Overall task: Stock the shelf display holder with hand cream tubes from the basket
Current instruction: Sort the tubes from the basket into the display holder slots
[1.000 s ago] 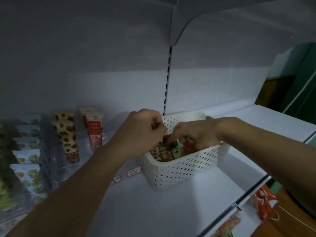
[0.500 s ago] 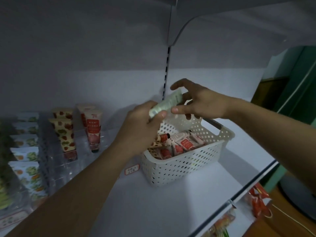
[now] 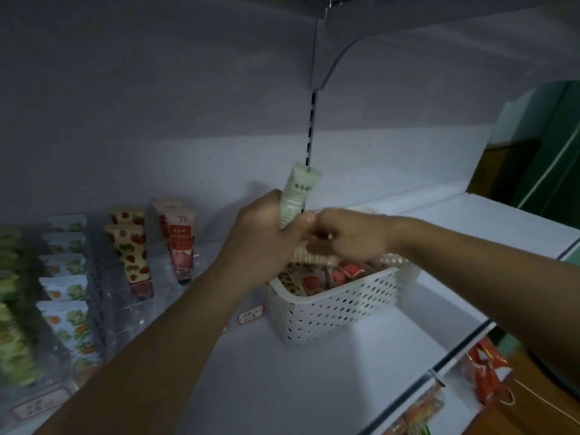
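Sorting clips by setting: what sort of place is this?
Probably a shop aisle: white retail shelving, hand cream tubes faced up in a clear display holder, and a price tag on the shelf.

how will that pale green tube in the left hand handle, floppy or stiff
The pale green tube stands upright above the left hand without drooping, so it is probably fairly stiff. One hand carries it, so it is likely light. Its flat crimped top suggests it would not roll far.
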The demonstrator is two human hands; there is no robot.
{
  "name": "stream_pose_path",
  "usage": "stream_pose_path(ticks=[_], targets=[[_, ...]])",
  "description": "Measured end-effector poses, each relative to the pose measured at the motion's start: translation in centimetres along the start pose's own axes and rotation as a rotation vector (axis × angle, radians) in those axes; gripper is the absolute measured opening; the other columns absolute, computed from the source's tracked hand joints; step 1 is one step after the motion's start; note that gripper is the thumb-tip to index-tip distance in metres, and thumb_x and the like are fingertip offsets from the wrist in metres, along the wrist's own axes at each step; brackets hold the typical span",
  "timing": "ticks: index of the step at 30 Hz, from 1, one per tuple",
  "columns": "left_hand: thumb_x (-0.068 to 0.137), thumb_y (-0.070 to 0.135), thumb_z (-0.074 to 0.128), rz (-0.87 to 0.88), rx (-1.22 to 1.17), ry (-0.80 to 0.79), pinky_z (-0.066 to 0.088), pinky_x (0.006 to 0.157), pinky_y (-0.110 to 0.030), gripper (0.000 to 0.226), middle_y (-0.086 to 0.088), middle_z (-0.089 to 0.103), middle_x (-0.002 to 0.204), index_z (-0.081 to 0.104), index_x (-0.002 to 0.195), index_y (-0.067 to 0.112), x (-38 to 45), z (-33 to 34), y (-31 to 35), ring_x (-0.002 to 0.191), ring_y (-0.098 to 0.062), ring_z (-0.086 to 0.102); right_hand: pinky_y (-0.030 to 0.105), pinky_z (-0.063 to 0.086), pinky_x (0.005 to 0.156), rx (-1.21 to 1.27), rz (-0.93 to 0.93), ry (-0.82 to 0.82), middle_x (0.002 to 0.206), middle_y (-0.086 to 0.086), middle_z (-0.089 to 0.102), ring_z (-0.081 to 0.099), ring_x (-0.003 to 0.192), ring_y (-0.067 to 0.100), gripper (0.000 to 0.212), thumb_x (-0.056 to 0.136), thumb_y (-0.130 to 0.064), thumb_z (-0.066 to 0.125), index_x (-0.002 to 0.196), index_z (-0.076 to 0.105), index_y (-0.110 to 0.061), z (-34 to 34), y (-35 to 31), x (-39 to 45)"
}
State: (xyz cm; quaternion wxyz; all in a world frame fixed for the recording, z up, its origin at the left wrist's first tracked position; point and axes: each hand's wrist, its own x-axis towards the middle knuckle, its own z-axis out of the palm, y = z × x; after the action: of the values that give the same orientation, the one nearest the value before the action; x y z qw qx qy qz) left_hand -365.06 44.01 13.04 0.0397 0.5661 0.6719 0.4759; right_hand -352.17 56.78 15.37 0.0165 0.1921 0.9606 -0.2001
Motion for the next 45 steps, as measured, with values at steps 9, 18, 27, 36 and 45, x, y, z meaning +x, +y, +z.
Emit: stream_pose_path(ticks=[9, 18, 27, 36, 45], targets=[[0.077, 0.029, 0.085, 0.066, 0.106, 0.036, 0.044, 0.056, -0.008, 0.041, 0.008, 0.070, 0.097, 0.065, 0.111, 0.015, 0.1, -0.1, 0.1, 0.084, -0.009, 0.067, 0.032, 0.055, 0.057, 0.763, 0.221, 0.350, 0.094, 0.016, 0.073, 0.066, 0.070, 0.023, 0.028, 0.106, -0.019, 0.044, 0.106, 0.066, -0.002, -0.4, 0.8, 0.4], [0.081, 0.022, 0.081, 0.003, -0.063, 0.213, 0.038, 0.054, -0.004, 0.018, 0.013, 0.064, 0.075, 0.064, 0.085, 0.024, 0.2, 0.2, 0.0, 0.066, 0.006, 0.059, 0.034, 0.055, 0.084, -0.269, 0.112, 0.065, 0.100, -0.005, 0.071, 0.065, 0.091, 0.017, 0.017, 0.091, -0.029, 0.069, 0.107, 0.070, -0.024, 1.6, 0.5, 0.7], [0.076, 0.026, 0.088, -0.189, -0.489, 0.229, 0.056, 0.065, -0.020, 0.026, 0.010, 0.075, 0.086, 0.070, 0.095, 0.027, 0.0, -0.7, 1.1, 0.076, 0.001, 0.071, 0.031, 0.056, 0.068, 0.698, -0.035, 0.243, 0.095, 0.016, 0.074, 0.071, 0.091, 0.025, 0.035, 0.082, -0.012, 0.075, 0.112, 0.058, -0.006, -1.4, -1.4, -2.8], [0.071, 0.005, 0.075, -0.214, -0.548, 0.231, 0.053, 0.054, -0.024, 0.019, 0.002, 0.065, 0.065, 0.062, 0.071, 0.018, 0.1, -0.9, 1.6, 0.063, -0.010, 0.068, 0.038, 0.061, 0.074, 0.260, 0.162, -0.020, 0.091, -0.001, 0.074, 0.071, 0.081, 0.016, 0.010, 0.096, -0.026, 0.066, 0.105, 0.067, -0.021, 1.3, -2.1, -1.5], [0.072, 0.016, 0.075, -0.257, -0.509, 0.201, 0.065, 0.065, -0.040, 0.016, -0.003, 0.074, 0.079, 0.067, 0.087, 0.017, 0.1, -0.2, 1.4, 0.074, -0.016, 0.074, 0.029, 0.048, 0.091, -0.082, 0.134, -0.147, 0.105, -0.013, 0.063, 0.060, 0.101, 0.010, 0.020, 0.094, -0.034, 0.057, 0.114, 0.056, -0.037, 3.2, -4.7, -0.4]])
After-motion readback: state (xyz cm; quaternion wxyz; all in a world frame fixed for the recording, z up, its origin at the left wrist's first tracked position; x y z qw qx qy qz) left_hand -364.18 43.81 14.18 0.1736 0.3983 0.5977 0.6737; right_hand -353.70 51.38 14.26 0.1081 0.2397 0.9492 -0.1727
